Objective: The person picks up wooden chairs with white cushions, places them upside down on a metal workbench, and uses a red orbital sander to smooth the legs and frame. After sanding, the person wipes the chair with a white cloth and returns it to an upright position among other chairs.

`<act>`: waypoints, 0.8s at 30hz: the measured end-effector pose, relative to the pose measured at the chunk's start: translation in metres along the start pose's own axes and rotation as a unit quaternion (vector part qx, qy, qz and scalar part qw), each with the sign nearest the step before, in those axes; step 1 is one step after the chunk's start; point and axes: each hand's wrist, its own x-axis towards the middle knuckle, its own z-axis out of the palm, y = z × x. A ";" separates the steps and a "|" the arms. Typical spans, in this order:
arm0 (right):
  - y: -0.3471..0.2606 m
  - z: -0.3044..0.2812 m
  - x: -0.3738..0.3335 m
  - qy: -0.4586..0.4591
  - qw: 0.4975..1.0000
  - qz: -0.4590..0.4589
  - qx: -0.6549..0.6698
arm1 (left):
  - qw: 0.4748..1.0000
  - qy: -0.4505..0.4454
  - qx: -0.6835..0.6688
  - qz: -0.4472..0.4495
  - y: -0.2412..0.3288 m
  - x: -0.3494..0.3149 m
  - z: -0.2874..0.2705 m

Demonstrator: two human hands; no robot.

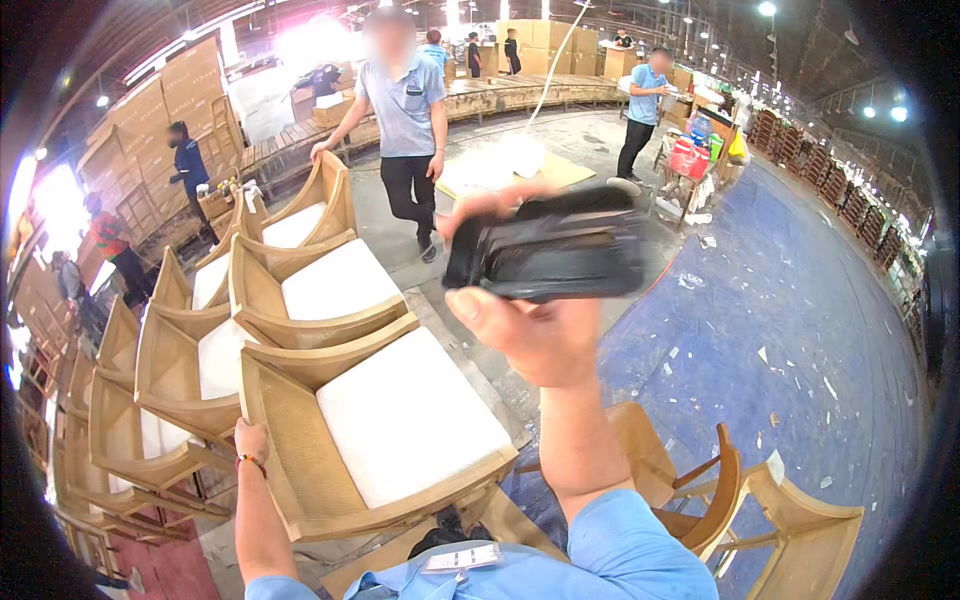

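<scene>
Raised before me, my right hand [535, 335] grips a black rectangular object [560, 250] with a recessed face; motion blurs it and its kind is unclear. The thumb lies along its lower edge. My left hand [252, 440] is closed round the left edge of the nearest wooden chair [290, 450]. That chair has a woven panel and a white seat pad [405, 415]. Behind it stands another chair [260, 270] of the same make, also with a white pad.
More such chairs [130, 420] stand in rows to the left. A person [400, 110] rests a hand on a far chair. Brown wooden chairs [650, 450] stand at lower right by blue floor sheeting [780, 330] strewn with scraps. Another person [645, 105] stands near a cluttered cart [690, 160].
</scene>
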 end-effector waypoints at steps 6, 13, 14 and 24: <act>0.118 -0.060 -0.185 0.058 0.908 0.414 0.022 | 1.000 -0.007 0.020 0.011 0.008 -0.020 0.013; 0.177 -0.065 -0.400 -0.011 0.752 0.613 -0.243 | 1.000 0.000 0.009 0.006 0.000 -0.013 0.022; 0.177 -0.061 -0.416 -0.011 0.738 0.626 -0.253 | 1.000 0.005 0.028 -0.001 0.002 -0.015 0.022; 0.173 -0.060 -0.440 -0.043 0.725 0.624 -0.288 | 1.000 -0.006 0.019 -0.002 0.038 -0.048 0.014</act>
